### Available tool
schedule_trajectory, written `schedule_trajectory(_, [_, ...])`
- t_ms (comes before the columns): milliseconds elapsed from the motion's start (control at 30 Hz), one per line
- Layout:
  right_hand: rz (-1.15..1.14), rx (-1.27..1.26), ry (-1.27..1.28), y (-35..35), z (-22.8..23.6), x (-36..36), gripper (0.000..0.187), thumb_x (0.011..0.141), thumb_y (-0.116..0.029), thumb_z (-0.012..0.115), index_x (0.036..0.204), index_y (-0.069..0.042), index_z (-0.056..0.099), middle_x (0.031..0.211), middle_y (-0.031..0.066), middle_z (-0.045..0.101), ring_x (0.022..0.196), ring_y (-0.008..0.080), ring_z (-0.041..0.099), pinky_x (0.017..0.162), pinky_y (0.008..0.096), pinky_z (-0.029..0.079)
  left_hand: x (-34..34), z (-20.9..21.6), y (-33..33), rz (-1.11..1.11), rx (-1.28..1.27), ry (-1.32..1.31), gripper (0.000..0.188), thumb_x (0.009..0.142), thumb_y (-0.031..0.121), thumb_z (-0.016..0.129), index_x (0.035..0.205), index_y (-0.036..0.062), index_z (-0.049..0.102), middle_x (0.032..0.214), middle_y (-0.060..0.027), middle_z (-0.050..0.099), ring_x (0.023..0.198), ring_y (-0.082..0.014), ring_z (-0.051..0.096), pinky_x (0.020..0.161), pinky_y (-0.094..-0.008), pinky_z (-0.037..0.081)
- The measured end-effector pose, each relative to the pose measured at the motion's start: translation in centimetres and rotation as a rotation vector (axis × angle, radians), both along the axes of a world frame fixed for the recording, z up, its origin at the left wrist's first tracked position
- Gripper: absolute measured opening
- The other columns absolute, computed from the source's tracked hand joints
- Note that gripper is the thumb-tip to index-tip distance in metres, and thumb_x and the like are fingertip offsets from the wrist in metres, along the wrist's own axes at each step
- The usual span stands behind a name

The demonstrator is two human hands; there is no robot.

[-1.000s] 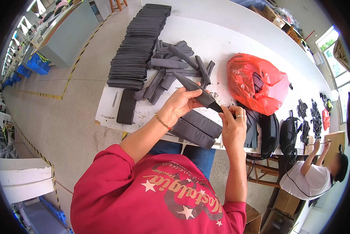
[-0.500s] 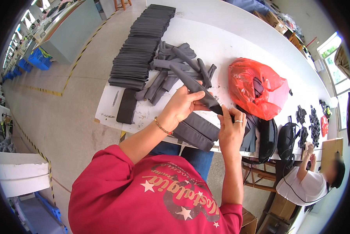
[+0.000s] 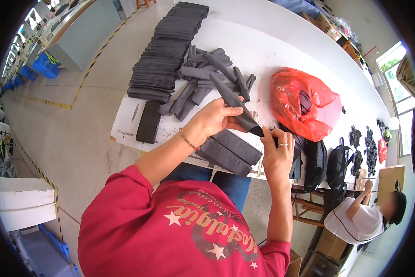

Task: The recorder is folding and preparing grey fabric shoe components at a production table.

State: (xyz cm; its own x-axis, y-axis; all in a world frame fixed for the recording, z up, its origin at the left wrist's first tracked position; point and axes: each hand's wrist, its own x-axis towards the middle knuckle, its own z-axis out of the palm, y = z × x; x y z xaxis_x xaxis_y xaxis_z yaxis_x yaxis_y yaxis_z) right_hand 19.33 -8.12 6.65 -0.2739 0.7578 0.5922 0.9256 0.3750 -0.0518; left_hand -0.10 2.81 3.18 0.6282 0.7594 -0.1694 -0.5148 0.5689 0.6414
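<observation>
A long dark grey fabric sleeve slants over the near part of the table, its narrow end pointing up and left. My left hand is closed round its middle, thumb on top. At the lower, blacker end my right hand, with a ring on one finger, pinches the fabric. Just beneath my hands lie two flat grey fabric strips side by side at the table's front edge. Beyond my left hand is a loose heap of grey fabric pieces.
A long row of stacked dark fabric pieces runs along the left of the white table. A black block-shaped thing lies at its near end. Right of my hands sit a red plastic bag and black bags. A co-worker sits farther right.
My hands keep their grip on the fabric sleeve, which has tilted slightly. My right hand has shifted a little downward. The co-worker's hands have moved down.
</observation>
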Motion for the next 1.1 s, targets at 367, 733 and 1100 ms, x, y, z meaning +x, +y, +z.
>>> schedule_trajectory(367, [-0.021, -0.037, 0.371, -0.2, -2.5, -4.4, 0.060, 0.081, -0.003, 0.071, 0.135, -0.002, 0.047, 0.109, 0.0174, 0.051, 0.095, 0.0341, 0.051, 0.083, 0.0425, 0.045, 2.5, 0.2, -4.0, 0.322, 0.238, -0.045, 0.051, 0.089, 0.002, 0.063, 0.133, 0.0000, 0.039, 0.107, -0.0148, 0.065, 0.103, -0.0246, 0.064, 0.088, -0.0359, 0.054])
schedule_trajectory(733, [0.076, -0.119, 0.391, 0.0, -3.1, -4.1, 0.036, 0.075, 0.003, 0.069, 0.105, -0.002, 0.050, 0.099, 0.0195, 0.056, 0.091, 0.0404, 0.055, 0.080, 0.0463, 0.047, 4.3, -1.5, -4.9, 0.258, 0.163, -0.244, 0.020, 0.096, 0.019, 0.060, 0.107, 0.0031, 0.057, 0.092, -0.0151, 0.070, 0.110, -0.0331, 0.062, 0.097, -0.0431, 0.047])
schedule_trajectory(1100, [0.142, -0.160, 0.410, 0.0, -2.5, -3.8, 0.021, 0.080, 0.003, 0.067, 0.096, -0.001, 0.053, 0.101, 0.0189, 0.057, 0.086, 0.0379, 0.059, 0.070, 0.0433, 0.049, 4.9, -1.3, -5.9, 0.233, 0.043, -0.293, 0.020, 0.095, 0.022, 0.060, 0.104, 0.0045, 0.057, 0.101, -0.0178, 0.069, 0.115, -0.0328, 0.060, 0.098, -0.0432, 0.047])
